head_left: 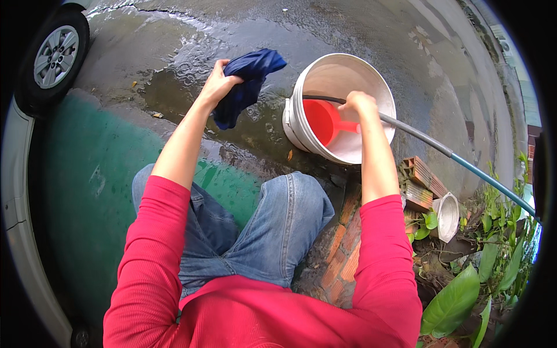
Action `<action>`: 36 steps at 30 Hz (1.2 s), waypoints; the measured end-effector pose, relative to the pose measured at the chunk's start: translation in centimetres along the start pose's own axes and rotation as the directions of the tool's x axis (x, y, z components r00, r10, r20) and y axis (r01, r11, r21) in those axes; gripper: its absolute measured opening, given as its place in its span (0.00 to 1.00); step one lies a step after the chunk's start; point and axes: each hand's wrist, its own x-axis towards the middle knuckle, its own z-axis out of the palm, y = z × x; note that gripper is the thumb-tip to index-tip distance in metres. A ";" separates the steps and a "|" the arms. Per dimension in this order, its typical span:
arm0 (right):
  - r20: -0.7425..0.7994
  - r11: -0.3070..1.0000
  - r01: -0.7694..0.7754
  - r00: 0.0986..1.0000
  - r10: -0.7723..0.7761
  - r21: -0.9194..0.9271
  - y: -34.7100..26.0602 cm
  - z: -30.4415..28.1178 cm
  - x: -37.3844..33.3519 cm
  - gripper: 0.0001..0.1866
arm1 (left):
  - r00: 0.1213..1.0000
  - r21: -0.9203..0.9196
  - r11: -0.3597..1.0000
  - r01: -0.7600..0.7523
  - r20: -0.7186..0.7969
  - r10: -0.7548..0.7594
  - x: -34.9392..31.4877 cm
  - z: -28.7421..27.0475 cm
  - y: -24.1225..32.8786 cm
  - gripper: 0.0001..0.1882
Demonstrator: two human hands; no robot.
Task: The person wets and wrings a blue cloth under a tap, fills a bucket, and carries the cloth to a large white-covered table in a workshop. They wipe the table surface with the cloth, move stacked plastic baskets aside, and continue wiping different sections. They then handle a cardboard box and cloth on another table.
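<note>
A bunched dark blue cloth (248, 81) hangs from my left hand (219, 83), whose fingers are closed on its near side, over the wet ground. My right hand (360, 103) is at the mouth of a large white bucket (296, 119), wrapped round a hose. That hose (423, 138) is dark at the bucket and turns blue-green toward the right; its dark end reaches across the bucket's opening. Inside the bucket sits a red plastic dipper (320, 120), its handle pointing right, below my right hand. The bucket's floor is partly hidden by the dipper and my hand.
A car wheel (56, 57) and pale car side stand at the left. Green-painted floor (93, 168) meets wet concrete (232, 26). Right of my knees are bricks (419, 194), a small white container (447, 217) and leafy plants (455, 301).
</note>
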 end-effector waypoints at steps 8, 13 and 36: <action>-0.045 0.930 -0.146 0.984 0.171 0.336 -2.5 13.7 7.3 0.32 | 0.929 -0.881 0.326 0.343 0.370 0.021 -2.4 -1.7 -2.4 0.41; -0.180 0.830 0.027 0.980 0.089 0.557 1.9 13.0 6.4 0.22 | 0.942 -0.901 0.273 0.337 0.318 -0.111 -0.7 -0.8 -2.2 0.51; -0.836 -0.952 0.021 0.485 -0.257 0.305 -19.6 -5.4 -0.4 0.21 | 0.801 -0.818 0.286 0.499 0.309 -0.513 -0.5 7.1 -3.3 0.10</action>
